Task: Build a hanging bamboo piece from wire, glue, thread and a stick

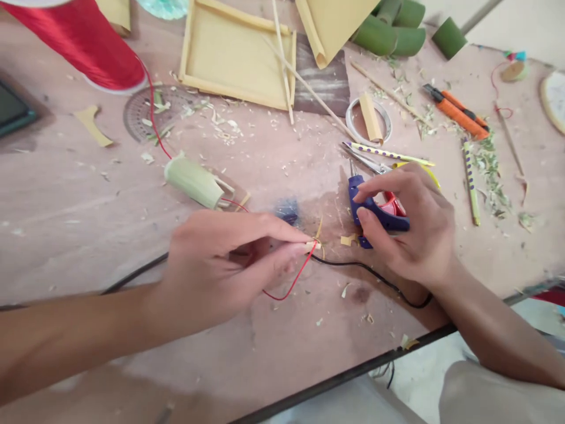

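Note:
My left hand (220, 259) is closed in a pinch, its thumb and forefinger holding a small pale bamboo piece (314, 245) with red thread (291, 282) hanging from it. My right hand (410, 227) is wrapped round a blue glue gun (375, 209) lying on the wooden table (88, 200). The gun's black cord (366, 271) runs along the table under both hands. The red thread leads back past a cut green bamboo tube (194, 181) to a big red spool (83, 38) at the far left.
A shallow bamboo tray (233, 53), thin sticks, green bamboo sections (392, 29), a tape ring (368, 121), scissors (366, 159), an orange utility knife (457, 112) and spotted sticks lie beyond my hands. Shavings are scattered all over. The table's front edge (353, 371) runs near my right wrist.

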Demonstrator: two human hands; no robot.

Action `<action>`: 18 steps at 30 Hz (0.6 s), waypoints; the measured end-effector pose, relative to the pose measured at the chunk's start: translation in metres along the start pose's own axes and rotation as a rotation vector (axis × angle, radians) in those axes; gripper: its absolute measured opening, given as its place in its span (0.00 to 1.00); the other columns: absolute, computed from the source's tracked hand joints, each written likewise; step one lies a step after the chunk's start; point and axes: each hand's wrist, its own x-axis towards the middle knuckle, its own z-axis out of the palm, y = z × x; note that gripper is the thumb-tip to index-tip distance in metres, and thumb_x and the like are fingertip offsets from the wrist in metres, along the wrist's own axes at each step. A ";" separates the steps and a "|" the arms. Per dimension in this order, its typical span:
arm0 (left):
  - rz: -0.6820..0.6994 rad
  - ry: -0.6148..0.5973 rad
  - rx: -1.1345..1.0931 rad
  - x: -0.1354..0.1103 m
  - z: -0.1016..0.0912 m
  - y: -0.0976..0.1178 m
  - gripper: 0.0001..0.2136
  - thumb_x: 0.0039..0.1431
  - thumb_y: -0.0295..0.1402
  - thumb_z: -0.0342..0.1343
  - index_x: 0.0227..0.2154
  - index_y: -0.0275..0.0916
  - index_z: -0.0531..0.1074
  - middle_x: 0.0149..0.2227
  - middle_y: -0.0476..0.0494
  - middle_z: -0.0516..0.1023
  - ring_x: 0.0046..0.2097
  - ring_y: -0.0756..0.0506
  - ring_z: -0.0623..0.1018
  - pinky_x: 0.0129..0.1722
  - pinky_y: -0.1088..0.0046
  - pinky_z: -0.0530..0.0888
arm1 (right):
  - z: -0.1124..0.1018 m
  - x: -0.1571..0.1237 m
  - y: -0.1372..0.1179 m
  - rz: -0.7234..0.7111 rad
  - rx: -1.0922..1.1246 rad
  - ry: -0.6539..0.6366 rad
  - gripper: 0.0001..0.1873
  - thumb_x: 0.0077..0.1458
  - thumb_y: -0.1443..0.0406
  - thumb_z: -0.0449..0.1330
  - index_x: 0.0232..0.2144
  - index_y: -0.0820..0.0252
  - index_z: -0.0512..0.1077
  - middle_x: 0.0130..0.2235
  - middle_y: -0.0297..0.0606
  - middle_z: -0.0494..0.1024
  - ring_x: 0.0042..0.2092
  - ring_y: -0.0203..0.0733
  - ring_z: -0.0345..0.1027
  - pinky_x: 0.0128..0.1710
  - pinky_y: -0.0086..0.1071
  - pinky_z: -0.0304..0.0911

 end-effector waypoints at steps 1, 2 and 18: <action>-0.016 -0.003 0.004 0.000 0.000 0.000 0.05 0.70 0.29 0.67 0.38 0.47 0.85 0.26 0.58 0.85 0.23 0.56 0.75 0.24 0.78 0.67 | 0.002 0.000 0.002 0.014 0.003 -0.019 0.14 0.63 0.70 0.63 0.47 0.49 0.68 0.40 0.36 0.80 0.42 0.52 0.73 0.43 0.49 0.68; -0.023 -0.008 0.002 0.000 0.000 -0.001 0.05 0.69 0.29 0.67 0.38 0.47 0.85 0.27 0.58 0.85 0.23 0.55 0.75 0.25 0.78 0.67 | 0.003 0.001 0.003 0.023 -0.003 -0.034 0.14 0.62 0.70 0.63 0.47 0.49 0.67 0.40 0.38 0.79 0.43 0.53 0.72 0.44 0.50 0.68; 0.024 -0.043 -0.015 -0.001 0.004 -0.005 0.05 0.68 0.29 0.67 0.35 0.45 0.86 0.24 0.61 0.82 0.21 0.59 0.72 0.23 0.81 0.65 | -0.051 -0.018 0.019 -0.044 -0.225 -0.358 0.16 0.64 0.54 0.70 0.41 0.54 0.69 0.43 0.41 0.73 0.47 0.52 0.67 0.45 0.47 0.65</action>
